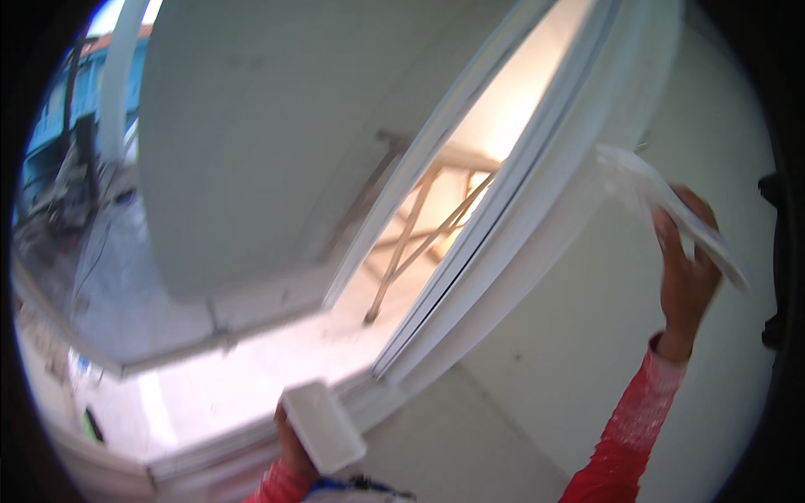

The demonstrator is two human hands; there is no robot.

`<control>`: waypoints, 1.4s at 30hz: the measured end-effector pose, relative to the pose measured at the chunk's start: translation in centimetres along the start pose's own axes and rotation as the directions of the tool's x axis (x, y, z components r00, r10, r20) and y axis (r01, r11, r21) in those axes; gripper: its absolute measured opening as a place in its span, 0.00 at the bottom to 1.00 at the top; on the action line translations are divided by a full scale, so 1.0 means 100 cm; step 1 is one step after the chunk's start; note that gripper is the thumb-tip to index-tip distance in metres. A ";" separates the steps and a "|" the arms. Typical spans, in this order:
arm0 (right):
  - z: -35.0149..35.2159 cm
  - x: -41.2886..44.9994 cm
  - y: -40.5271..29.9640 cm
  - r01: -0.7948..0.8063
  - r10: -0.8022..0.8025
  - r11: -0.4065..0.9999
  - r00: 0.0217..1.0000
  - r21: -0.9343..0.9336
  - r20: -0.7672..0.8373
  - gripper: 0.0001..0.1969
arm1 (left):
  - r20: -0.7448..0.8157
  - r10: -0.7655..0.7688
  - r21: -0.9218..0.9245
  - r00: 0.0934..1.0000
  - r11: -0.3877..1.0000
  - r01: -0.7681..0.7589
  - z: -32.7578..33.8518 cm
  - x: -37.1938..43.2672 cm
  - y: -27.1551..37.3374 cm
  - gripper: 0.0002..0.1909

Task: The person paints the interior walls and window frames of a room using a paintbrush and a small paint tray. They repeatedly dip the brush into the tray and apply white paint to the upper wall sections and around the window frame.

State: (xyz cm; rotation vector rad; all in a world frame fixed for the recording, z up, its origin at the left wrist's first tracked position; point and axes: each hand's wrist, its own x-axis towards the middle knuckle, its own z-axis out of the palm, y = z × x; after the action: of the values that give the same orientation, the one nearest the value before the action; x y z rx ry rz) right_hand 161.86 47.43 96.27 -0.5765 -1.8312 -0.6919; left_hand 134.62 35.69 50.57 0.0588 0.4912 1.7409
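Note:
My right hand (688,270) grips a long, thin white tool (676,201), probably a plastering trowel or float, held at a slant against the pale wall (585,283). White material, blurred, lies at the tool's upper end, close to the white moulded trim (553,195) around an opening. Low in the view, my left hand (294,440) holds a white rectangular object (324,427), perhaps a tray or block; its far side is hidden. Both of my sleeves are red, and the right one has white smears.
A sliding door or window frame (478,251) runs diagonally beside the wall, with a low sill or track (214,459) at the left. Beyond it stand wooden trestle legs (402,251). A green and black object (92,425) lies on the pale floor. Clutter (69,188) stands outside at the far left.

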 end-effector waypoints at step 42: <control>0.008 -0.237 -0.082 -0.237 0.644 -0.431 0.595 0.870 0.481 0.21 | 0.231 -0.192 0.077 0.954 0.981 0.179 0.018 0.050 0.031 0.34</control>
State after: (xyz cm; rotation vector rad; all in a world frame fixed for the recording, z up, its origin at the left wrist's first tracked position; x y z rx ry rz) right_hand 163.77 40.53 72.20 -0.0660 -0.9642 1.3490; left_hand 131.15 40.48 52.21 0.2508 0.3563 1.5118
